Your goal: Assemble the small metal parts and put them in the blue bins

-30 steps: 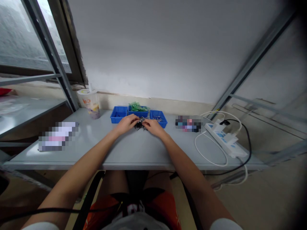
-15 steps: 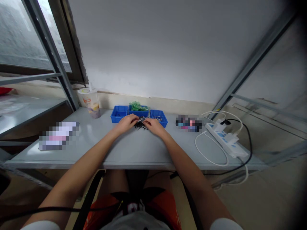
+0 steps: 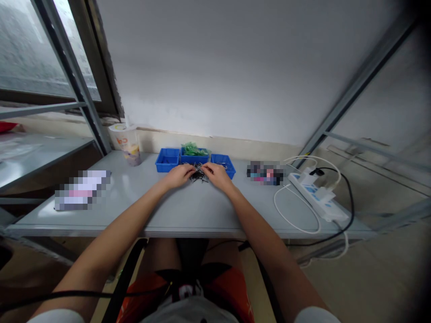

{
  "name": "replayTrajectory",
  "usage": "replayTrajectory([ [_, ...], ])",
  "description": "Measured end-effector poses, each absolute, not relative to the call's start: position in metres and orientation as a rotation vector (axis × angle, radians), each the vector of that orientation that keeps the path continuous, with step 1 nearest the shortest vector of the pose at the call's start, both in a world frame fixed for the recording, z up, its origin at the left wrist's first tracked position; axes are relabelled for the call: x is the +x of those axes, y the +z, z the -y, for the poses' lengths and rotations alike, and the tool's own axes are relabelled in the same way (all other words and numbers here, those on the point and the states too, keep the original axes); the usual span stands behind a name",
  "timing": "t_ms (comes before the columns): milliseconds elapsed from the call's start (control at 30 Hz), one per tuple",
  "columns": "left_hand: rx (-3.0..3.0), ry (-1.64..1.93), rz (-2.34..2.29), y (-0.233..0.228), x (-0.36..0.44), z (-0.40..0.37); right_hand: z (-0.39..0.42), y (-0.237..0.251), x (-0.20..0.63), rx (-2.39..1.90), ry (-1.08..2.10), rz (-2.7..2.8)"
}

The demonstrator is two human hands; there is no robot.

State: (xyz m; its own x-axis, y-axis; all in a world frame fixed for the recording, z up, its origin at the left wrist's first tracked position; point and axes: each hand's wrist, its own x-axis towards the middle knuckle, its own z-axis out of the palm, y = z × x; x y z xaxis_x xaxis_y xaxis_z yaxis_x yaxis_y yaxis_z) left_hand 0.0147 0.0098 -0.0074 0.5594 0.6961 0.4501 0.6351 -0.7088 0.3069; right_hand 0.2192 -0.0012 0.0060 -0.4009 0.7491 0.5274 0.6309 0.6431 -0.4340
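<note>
A loose heap of thin metal pieces [image 3: 200, 177], some silvery and some dark, lies on the grey table between my hands. They look like small pins or screws, too small to tell which. My left hand [image 3: 180, 175] reaches in from the left, its fingers bent and closed on pieces at the heap. From the right, my right hand [image 3: 216, 174] pinches at the upper side of the heap, its thumb and fingertips close together. Exactly what sits between the fingertips is hard to see. Just behind my right hand is a blue tray [image 3: 231, 170] with more silvery pieces.
Behind the heap stand a blue tray [image 3: 163, 168] on the left and another blue tray [image 3: 194, 159] with green plastic packets [image 3: 191, 149]. A drink cup [image 3: 129, 146] is at the back left. A blurred phone-like object [image 3: 83, 190], a power strip [image 3: 318, 197] and cables flank the work area.
My right hand has shifted slightly up and toward the right tray, covering more of it. My left hand has moved slightly down, and more of the heap shows between my hands.
</note>
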Motion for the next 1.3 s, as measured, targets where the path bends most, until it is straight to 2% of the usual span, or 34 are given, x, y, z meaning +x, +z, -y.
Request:
replayTrajectory([
  [733, 2.611, 1.012, -1.24, -0.0005, 0.0132, -0.0078, -0.0028, 0.0042, 0.2232, -1.111, 0.197, 2.127],
  [1300, 2.605, 0.923, -1.322, -0.0024, 0.0135, -0.0076, -0.0057, -0.0009, 0.2226, -0.985, 0.234, 2.179],
])
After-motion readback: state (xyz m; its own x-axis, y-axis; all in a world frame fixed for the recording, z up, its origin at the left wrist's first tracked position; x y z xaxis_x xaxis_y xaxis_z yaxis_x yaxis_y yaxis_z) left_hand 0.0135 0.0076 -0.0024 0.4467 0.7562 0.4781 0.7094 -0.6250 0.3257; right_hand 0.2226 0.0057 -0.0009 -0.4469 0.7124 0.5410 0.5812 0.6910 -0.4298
